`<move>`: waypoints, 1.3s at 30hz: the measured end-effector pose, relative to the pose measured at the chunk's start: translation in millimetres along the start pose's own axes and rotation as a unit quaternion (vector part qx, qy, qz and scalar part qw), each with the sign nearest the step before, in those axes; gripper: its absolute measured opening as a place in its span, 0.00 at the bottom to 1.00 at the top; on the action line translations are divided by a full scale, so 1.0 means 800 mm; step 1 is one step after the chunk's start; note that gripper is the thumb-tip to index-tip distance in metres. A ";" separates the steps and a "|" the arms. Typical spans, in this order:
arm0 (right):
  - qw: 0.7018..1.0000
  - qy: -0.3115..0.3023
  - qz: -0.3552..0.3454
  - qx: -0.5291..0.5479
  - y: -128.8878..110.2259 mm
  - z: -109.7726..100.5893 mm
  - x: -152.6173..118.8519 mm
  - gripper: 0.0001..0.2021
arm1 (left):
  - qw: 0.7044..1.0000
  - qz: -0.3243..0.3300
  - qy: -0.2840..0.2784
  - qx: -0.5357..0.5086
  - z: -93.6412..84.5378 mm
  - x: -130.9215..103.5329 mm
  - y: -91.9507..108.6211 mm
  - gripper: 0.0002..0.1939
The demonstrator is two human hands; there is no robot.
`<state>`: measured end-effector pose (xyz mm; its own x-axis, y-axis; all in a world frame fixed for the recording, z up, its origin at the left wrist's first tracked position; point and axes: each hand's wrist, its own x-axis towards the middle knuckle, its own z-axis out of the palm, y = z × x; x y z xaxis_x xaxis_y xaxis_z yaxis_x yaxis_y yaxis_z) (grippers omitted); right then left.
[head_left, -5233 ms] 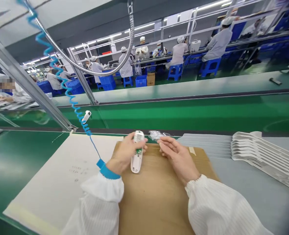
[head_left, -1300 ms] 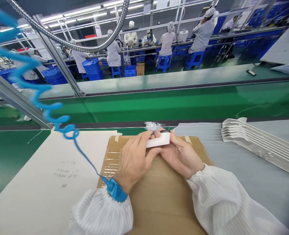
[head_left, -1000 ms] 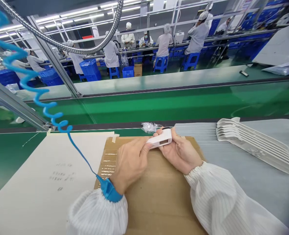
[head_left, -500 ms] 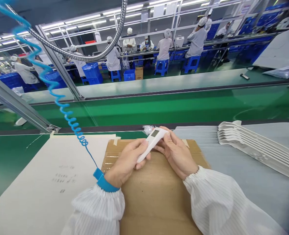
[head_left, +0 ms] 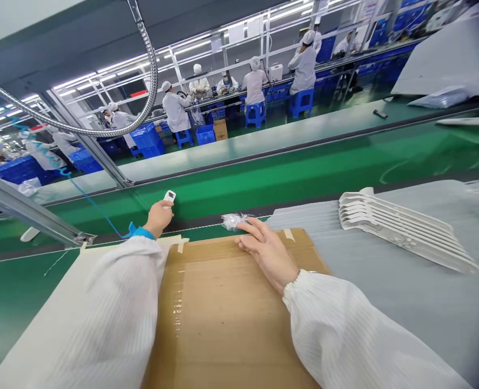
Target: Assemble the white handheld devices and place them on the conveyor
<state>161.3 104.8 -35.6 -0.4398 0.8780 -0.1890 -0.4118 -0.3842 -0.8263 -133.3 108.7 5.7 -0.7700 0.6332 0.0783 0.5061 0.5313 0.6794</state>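
My left hand [head_left: 159, 217] is stretched out over the green belt [head_left: 223, 186], its fingers closed on a white device with a small dark display [head_left: 170, 195]. A blue strap [head_left: 139, 231] circles that wrist. My right hand [head_left: 268, 253] is at the far edge of the cardboard [head_left: 231, 313], fingers extended and apart. Its fingertips reach a crumpled piece of clear plastic [head_left: 233, 220]; no grip on it shows.
Several stacked white plastic parts [head_left: 401, 227] lie on grey sheeting [head_left: 385, 302] at the right. A metal post [head_left: 89, 146] rises at the left, with a flexible metal hose [head_left: 152, 81] hanging above. People in white work beyond the belt.
My left hand has carried the white device forward and left, over the belt. My right hand has let go of it and moved slightly left, beside the plastic. The view has tilted.
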 end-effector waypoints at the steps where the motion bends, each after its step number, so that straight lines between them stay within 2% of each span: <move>1: 1.000 0.006 -0.003 0.009 0.001 -0.001 0.001 0.31 | 1.000 0.000 0.017 0.019 0.000 0.007 0.001 0.16; 3: 1.000 0.014 -0.005 0.024 0.003 -0.003 0.003 0.33 | 0.998 0.001 0.048 0.048 0.001 0.011 0.002 0.18; 6: 0.999 0.019 -0.002 0.029 0.003 -0.003 0.003 0.33 | 0.996 0.037 0.056 0.065 0.009 -0.011 0.007 0.14; 9: 1.000 0.020 0.000 0.021 0.002 -0.002 0.003 0.31 | 0.994 0.103 -0.002 0.043 0.025 -0.057 0.011 0.06; 12: 0.999 0.031 -0.010 0.015 0.002 -0.001 0.003 0.30 | 0.989 0.147 -0.031 0.010 0.047 -0.110 0.011 0.05; 15: 0.999 0.033 -0.010 0.015 0.002 -0.002 0.003 0.30 | 0.981 0.193 -0.007 -0.024 0.068 -0.150 0.006 0.08; 17: 1.000 0.028 -0.003 0.009 0.001 -0.003 0.002 0.31 | 0.973 0.226 0.022 -0.038 0.078 -0.163 0.002 0.09; 19: 1.000 0.025 0.003 -0.001 0.000 -0.004 0.002 0.30 | 0.969 0.238 0.037 -0.048 0.082 -0.167 0.000 0.10; 27: 0.999 0.034 0.025 -0.023 -0.006 -0.006 -0.001 0.26 | 0.970 0.213 0.079 -0.088 0.081 -0.162 -0.002 0.12; 33: 0.998 0.032 0.017 -0.043 -0.005 -0.005 -0.001 0.21 | 0.972 0.196 0.080 -0.099 0.082 -0.163 -0.003 0.12; 39: 0.999 0.021 0.022 -0.018 -0.007 -0.005 -0.001 0.18 | 0.973 0.194 0.083 -0.093 0.082 -0.163 -0.002 0.12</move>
<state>167.1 107.0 -33.0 -0.4217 0.8724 -0.2471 -0.3637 -0.4123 -0.8353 -8.1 61.9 -53.2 -0.5940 0.6588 0.4616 0.7043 0.1486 0.6942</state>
